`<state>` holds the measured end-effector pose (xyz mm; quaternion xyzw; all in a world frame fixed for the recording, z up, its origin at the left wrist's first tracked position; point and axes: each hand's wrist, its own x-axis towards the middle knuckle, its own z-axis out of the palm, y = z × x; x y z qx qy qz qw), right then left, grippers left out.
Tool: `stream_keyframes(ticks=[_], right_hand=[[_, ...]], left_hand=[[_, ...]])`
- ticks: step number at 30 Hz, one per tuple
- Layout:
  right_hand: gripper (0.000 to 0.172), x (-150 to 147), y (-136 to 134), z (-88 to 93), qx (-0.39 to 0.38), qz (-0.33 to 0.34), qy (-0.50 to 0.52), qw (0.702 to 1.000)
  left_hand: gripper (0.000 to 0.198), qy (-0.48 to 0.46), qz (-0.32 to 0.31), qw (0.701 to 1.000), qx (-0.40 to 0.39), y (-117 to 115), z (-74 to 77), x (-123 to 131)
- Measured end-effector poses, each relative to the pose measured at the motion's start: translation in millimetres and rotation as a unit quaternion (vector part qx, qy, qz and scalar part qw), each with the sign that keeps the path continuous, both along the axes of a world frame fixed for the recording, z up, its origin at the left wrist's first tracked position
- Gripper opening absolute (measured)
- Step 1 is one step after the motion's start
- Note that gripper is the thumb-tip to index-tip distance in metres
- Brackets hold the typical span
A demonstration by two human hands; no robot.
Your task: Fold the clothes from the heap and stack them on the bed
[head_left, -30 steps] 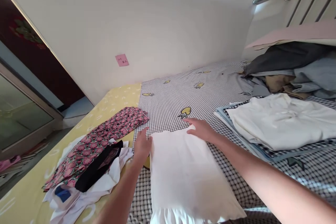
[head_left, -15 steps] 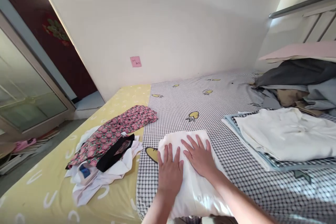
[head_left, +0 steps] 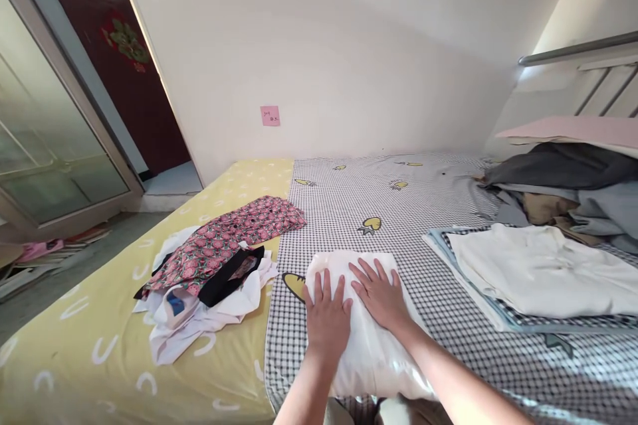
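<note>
A folded white garment (head_left: 371, 365) lies in front of me on the checked bedsheet, close to the bed's near edge. My left hand (head_left: 327, 319) rests flat on its left part, fingers stretched out. On its upper right part my right hand (head_left: 381, 295) lies palm down with the fingers spread. Neither hand grips anything; both press on the cloth. The garment's exact kind cannot be told from its folded shape.
To the left, a pink patterned garment (head_left: 219, 246) lies over white clothes and a black-trimmed piece (head_left: 232, 277). At right are stacked folded clothes with a white one (head_left: 543, 269) on top, and behind them a heap of dark clothes (head_left: 558, 166). A wall (head_left: 349, 53) stands behind the bed.
The view has tilted and turned slightly left. Both hands stay flat on the white garment, in nearly the same places.
</note>
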<state>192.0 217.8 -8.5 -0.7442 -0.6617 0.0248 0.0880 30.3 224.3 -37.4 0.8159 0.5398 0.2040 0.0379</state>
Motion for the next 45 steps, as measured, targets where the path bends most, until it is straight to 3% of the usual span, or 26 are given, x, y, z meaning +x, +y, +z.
stream_keyframes(ticks=[4,8,11,15,30,33,36,40,42,45], right_hand=[[0.057,0,0,0.9,0.004,-0.001,0.001,1.000],[0.057,2,0,-3.0,0.004,-0.006,0.003,1.000],[0.056,4,2,-7.9,0.017,-0.005,0.001,1.000],[0.057,5,2,-10.2,0.017,-0.007,0.001,1.000],[0.058,9,2,-1.0,0.010,-0.017,0.042,0.999],[0.055,12,4,9.2,-0.022,-0.014,0.075,0.997],[0.054,11,1,33.6,-0.054,-0.027,0.074,0.995],[0.057,-6,-9,62.5,0.019,-0.027,0.003,0.999],[0.058,-17,-13,62.4,-0.004,0.003,0.014,1.000],[0.063,-26,-15,44.7,-0.099,0.013,0.050,0.994]], left_hand=[[0.053,-0.007,-0.012,0.994,-0.111,24,34.1,-8],[0.058,-0.008,0.045,0.992,-0.120,61,59.9,-30],[0.053,0.014,0.031,0.993,-0.111,73,55.9,-48],[0.053,0.040,0.016,0.995,-0.091,70,41.4,-59],[0.059,0.072,0.027,0.996,-0.045,73,30.2,-55],[0.059,0.078,0.038,0.996,-0.020,70,29.6,-54],[0.059,0.074,0.042,0.996,-0.003,69,29.0,-52],[0.060,0.062,0.044,0.997,0.003,69,29.0,-51],[0.059,0.061,0.046,0.997,-0.003,68,29.9,-51],[0.059,0.053,0.049,0.997,-0.012,68,31.6,-51]])
